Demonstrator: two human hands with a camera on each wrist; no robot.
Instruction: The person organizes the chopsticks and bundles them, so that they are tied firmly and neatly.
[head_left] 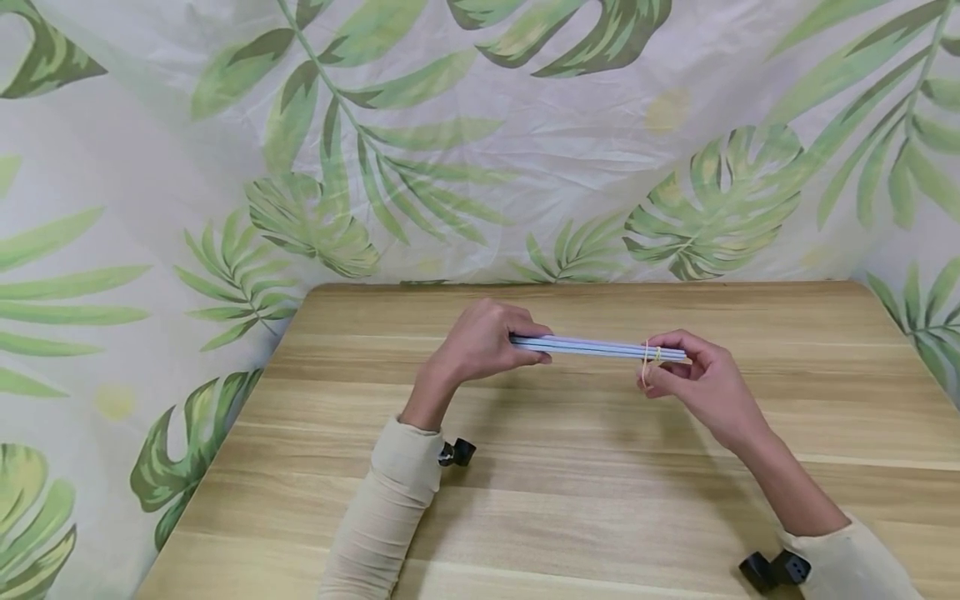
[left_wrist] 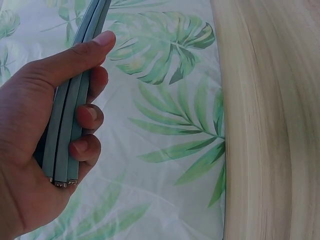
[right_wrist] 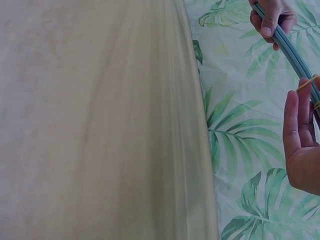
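A bundle of slim, flat-sided light-blue sticks (head_left: pixel 592 346) is held level above the table. My left hand (head_left: pixel 483 342) grips its left end, the thumb along one side and fingers curled round the other. Square-cut stick ends (left_wrist: pixel 61 183) show at the palm in the left wrist view. At the bundle's right end, my right hand (head_left: pixel 712 387) pinches a thin yellow rubber band (head_left: pixel 646 371) with thumb and fingers. Part of the band circles the sticks; a loop stretches down toward the thumb. The right wrist view catches this hand (right_wrist: pixel 305 160) only at its edge.
Below both hands lies a wood-grain table (head_left: pixel 585 492) with rounded far corners. A leaf-print cloth (head_left: pixel 450 167) hangs behind it and at the sides. Small black devices (head_left: pixel 776 571) sit at both cuffs.
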